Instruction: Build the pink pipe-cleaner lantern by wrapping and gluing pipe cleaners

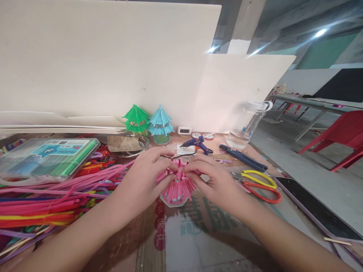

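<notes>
A small pink pipe-cleaner pavilion model [176, 190] stands on a pale many-sided base in front of me. Its lower roof flares out, and short dark-pink posts rise from the top. My left hand [151, 170] pinches at the upper part from the left, thumb and fingertips close together. From the right, my right hand [210, 175] does the same, its fingertips almost meeting the left ones. Any small piece between the fingers is hidden. Behind the hands stand a green pavilion model [137, 119] and a light-blue pavilion model [161, 124].
Pink and mixed-colour pipe cleaners [56, 200] lie left, under a plastic marker case [48, 158]. A blue glue gun [197, 143] rests behind my hands. Right are a dark-blue tool [244, 158], scissors [261, 185], a phone [314, 207] and a water bottle [245, 126].
</notes>
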`<state>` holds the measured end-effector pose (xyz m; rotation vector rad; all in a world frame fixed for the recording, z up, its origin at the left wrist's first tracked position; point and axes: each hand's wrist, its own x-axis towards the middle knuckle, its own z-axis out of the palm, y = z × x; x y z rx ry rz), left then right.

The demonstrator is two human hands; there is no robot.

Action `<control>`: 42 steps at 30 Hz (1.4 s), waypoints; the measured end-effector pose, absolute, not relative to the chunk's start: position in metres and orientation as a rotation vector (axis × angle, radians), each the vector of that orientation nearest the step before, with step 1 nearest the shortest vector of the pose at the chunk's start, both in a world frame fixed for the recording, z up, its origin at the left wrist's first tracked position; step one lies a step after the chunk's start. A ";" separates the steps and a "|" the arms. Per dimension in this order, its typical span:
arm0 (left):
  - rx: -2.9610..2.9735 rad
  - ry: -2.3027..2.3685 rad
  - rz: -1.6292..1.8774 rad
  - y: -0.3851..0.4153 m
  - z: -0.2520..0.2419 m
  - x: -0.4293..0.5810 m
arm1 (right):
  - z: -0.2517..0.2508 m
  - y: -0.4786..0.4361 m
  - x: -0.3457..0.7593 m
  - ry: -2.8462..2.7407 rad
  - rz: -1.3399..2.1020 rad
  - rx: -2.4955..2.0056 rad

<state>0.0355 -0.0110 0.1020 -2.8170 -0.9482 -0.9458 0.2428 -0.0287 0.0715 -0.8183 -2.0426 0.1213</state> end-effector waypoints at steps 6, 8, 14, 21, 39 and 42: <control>-2.819 -0.931 -0.949 -0.011 0.102 0.036 | 0.072 -0.029 0.242 -2.047 0.118 -0.842; -2.826 -0.932 -0.953 -0.011 0.102 0.036 | 0.072 -0.030 0.242 -2.046 0.122 -0.866; -2.837 -0.933 -0.953 -0.011 0.102 0.035 | 0.071 -0.032 0.238 -2.019 0.110 -0.925; -2.831 -0.940 -0.979 -0.012 0.100 0.035 | 0.072 -0.033 0.237 -2.011 0.095 -0.928; -2.712 -0.759 -1.246 -0.030 0.109 0.041 | 0.088 -0.045 0.232 -1.942 -0.109 -0.801; -2.707 -0.762 -1.253 -0.032 0.109 0.041 | 0.088 -0.047 0.231 -1.923 -0.107 -0.821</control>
